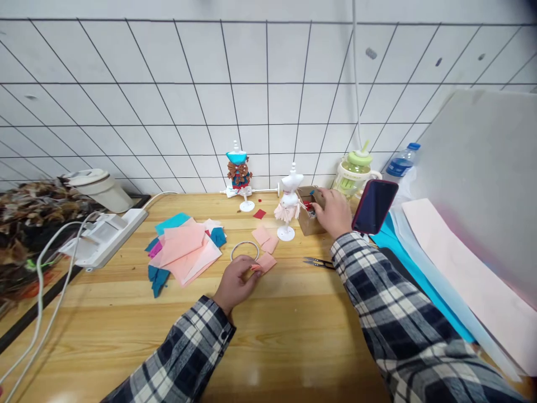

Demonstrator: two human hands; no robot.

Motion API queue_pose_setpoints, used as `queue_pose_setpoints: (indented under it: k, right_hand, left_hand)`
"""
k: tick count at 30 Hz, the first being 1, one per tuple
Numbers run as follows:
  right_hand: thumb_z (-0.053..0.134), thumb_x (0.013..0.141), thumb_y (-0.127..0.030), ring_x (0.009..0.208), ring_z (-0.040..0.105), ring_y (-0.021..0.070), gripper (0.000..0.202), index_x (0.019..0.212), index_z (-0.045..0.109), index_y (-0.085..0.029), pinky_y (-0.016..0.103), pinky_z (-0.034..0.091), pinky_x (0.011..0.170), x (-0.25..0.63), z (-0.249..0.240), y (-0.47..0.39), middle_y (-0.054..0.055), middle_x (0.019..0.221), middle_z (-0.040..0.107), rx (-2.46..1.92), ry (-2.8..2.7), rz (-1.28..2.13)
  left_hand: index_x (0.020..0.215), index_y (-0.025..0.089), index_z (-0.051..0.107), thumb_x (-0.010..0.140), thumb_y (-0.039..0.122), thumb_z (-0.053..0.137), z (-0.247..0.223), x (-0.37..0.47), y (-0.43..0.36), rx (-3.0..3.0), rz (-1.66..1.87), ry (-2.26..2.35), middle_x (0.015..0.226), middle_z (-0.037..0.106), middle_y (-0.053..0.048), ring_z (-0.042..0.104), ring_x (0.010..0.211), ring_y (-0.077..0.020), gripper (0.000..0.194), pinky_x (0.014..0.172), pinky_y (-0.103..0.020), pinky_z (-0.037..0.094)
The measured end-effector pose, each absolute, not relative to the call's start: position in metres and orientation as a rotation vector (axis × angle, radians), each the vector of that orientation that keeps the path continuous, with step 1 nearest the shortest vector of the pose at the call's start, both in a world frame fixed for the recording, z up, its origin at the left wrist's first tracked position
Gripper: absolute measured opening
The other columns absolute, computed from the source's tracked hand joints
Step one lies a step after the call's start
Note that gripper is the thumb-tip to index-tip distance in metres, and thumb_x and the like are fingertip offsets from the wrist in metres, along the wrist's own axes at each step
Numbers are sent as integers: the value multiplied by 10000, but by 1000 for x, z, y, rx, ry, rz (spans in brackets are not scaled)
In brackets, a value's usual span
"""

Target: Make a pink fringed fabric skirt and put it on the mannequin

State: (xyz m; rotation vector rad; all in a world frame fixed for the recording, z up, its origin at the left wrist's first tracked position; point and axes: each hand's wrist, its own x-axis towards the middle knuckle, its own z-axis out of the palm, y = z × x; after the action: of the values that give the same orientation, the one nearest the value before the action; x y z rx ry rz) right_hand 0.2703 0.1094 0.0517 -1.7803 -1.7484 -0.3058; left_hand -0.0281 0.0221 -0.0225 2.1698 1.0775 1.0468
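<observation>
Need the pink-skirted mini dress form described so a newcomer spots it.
Find the wooden table along the white tiled wall. Near its back, just left of the open cardboard box, stands a white dress form on a round base. Bare white top and pale pink skirt; the other form wears turquoise, brown and red.

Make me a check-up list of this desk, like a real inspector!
Surface: wooden table; spills, nothing seen.
Things in use: mini dress form with pale pink skirt, peach squares, cardboard box.
Clutter: heap of coloured sheets, red scrap, black snips by the right sleeve.
Left hand: pinches a small peach piece.
Right hand: at the box's opening; fingertips' grip unclear.
Cables: white cords at the left, by a power strip.
Surroundings: tiled wall, phone, blue-capped bottle; other people, nothing seen.
</observation>
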Motion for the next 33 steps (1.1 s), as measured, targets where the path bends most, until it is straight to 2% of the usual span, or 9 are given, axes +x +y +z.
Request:
queue_pose_setpoints:
  k: [3, 6, 9, 16, 19, 24, 27, 29, 33]
  right_hand:
    - [451, 897, -305, 979, 518, 266, 378, 1236, 522, -155, 401, 382, 883, 257, 26, 78, 122, 1020, 596, -1632, -1558, -259]
    - [449, 900, -336, 823, 528, 230, 301, 1141, 537, -178, 378, 429, 785, 231, -5, 27, 73, 860, 570, -1533, -1432, -34]
    - [510, 882, -355, 747, 521, 192, 287, 1120, 525, -194, 338, 449, 710, 205, -21, -10, 47, 852, 564, -1455, -1512, 309]
    - [634, 812, -383, 821, 563, 186, 291, 1034, 587, -201, 302, 458, 680, 180, -10, -23, 60, 947, 626, -1214, -1727, 746]
    - [670, 787, -384, 808, 586, 176, 249, 959, 639, -207, 266, 436, 611, 178, -10, -23, 41, 911, 660, -1203, -1734, 933]
    - [576, 837, -269, 737, 607, 148, 103, 847, 649, -197, 256, 452, 624, 180, -16, -20, 12, 821, 685, -1229, -1577, 1158]
    - [536, 849, -258, 726, 608, 153, 124, 804, 631, -192, 277, 472, 665, 184, -19, -19, 9, 777, 672, -1270, -1533, 1156]
    - [527, 865, -291, 728, 613, 158, 132, 863, 620, -196, 290, 481, 687, 186, -20, -20, 10, 774, 666, -1260, -1499, 1155]
    - [489, 901, -433, 798, 634, 168, 364, 1196, 492, -220, 290, 506, 684, 184, -16, -27, 38, 905, 669, -1082, -1452, 1289]
  left_hand:
    - [815, 199, 687, 853, 273, 582, -23, -29, 22, 2139, 1077, 1102, 809, 660, -51, 606, 817, -174, 133, 758, -303, 486]
    - [812, 204, 698, 835, 312, 615, -22, -28, 22, 2083, 1098, 1140, 799, 663, -48, 610, 803, -179, 138, 743, -306, 492]
    - [790, 205, 708, 821, 349, 637, -19, -22, 20, 2043, 1087, 1146, 790, 665, -48, 613, 791, -181, 163, 738, -311, 495]
    - [745, 201, 685, 798, 396, 653, -11, -7, 5, 2056, 988, 1183, 734, 654, -30, 598, 748, -177, 204, 700, -303, 479]
    - [635, 192, 619, 777, 417, 664, -13, -3, 1, 2158, 907, 1211, 648, 589, -12, 550, 666, -159, 270, 620, -275, 437]
    - [598, 187, 533, 768, 462, 663, -17, -1, 2, 2324, 824, 1184, 624, 532, -9, 494, 639, -155, 348, 594, -271, 400]
    - [662, 187, 568, 855, 483, 538, -15, -2, 1, 2362, 787, 1065, 678, 554, -32, 510, 697, -176, 354, 645, -298, 414]
    - [718, 186, 596, 912, 444, 440, -12, -2, -1, 2320, 788, 1025, 718, 566, -44, 522, 735, -184, 359, 678, -309, 420]
    - [811, 191, 634, 936, 406, 397, -5, -2, -6, 2234, 762, 979, 758, 572, -43, 530, 763, -189, 344, 715, -318, 428]
